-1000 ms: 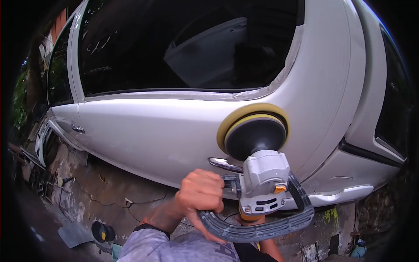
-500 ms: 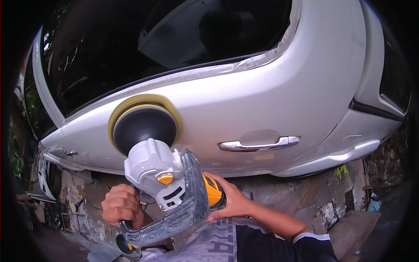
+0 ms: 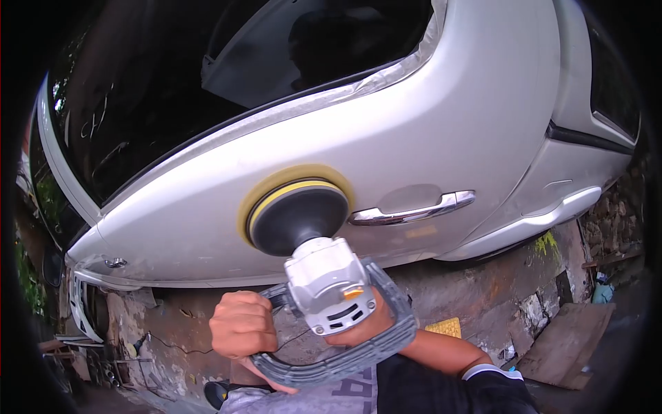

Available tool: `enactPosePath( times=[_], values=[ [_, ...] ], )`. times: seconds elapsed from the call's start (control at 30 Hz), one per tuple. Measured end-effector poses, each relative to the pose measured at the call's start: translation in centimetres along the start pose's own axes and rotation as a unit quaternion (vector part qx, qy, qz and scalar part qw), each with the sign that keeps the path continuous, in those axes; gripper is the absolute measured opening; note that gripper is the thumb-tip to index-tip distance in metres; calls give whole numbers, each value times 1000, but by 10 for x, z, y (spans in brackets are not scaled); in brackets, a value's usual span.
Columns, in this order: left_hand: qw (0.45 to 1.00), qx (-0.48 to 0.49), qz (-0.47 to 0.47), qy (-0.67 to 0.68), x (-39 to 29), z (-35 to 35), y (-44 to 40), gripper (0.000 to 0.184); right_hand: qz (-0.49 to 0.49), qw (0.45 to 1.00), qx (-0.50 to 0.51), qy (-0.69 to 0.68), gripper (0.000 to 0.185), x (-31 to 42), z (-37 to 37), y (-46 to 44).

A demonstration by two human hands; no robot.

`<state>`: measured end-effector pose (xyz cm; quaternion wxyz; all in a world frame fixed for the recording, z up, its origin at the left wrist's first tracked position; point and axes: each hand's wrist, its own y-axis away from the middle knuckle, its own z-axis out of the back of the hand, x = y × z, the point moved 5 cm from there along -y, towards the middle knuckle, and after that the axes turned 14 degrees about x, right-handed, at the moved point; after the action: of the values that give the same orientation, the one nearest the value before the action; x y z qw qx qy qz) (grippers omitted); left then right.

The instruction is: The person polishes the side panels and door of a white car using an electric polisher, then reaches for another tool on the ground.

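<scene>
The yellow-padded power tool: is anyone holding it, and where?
The left hand grips the loop handle of the power tool at its left side; the right hand is behind, its grip hidden.

Can pass over the white panel [image 3: 407, 138] above the door handle [image 3: 414, 210]; meets that raised handle just right of the yellow-edged pad [image 3: 300, 214], and the loop handle [image 3: 345, 368] below.

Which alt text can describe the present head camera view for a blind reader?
Two bare hands, left and right, hold a rotary polisher, its yellow-edged pad against a white car door, left of the chrome door handle. Masking tape borders the dark window.
</scene>
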<state>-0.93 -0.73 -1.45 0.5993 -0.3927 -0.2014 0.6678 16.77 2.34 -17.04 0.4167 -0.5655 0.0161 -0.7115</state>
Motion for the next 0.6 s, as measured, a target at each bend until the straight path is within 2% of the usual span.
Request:
enactPosePath(
  times=[0.07,0.13,0.2,0.27,0.3,0.43,0.53,0.6],
  values=[
    [995,93,-21,12,4,-7,-10,29,-6,1000,-18,-21,119,-5,3,6],
    [998,69,-5,10,2,-16,-4,29,-77,997,10,-21,124,-17,-3,11],
    [998,-9,52,-17,0,-16,10,53,-62,995,-15,-76,125,-16,-3,8],
    [997,7,66,-25,-5,-17,25,53,-13,999,-4,-30,123,-19,-11,5],
    [997,9,73,-21,-7,-18,33,54,-2,996,-11,-89,118,-22,-18,7],
    [996,9,88,-12,-11,-21,48,57,-61,997,28,-30,117,-37,-41,12],
    [996,12,87,-17,-9,-24,36,58,-30,980,-5,-198,115,-21,-26,11],
    [996,14,84,-20,-8,-21,26,60,-49,975,-25,-216,117,-15,-20,12]
  ],
)
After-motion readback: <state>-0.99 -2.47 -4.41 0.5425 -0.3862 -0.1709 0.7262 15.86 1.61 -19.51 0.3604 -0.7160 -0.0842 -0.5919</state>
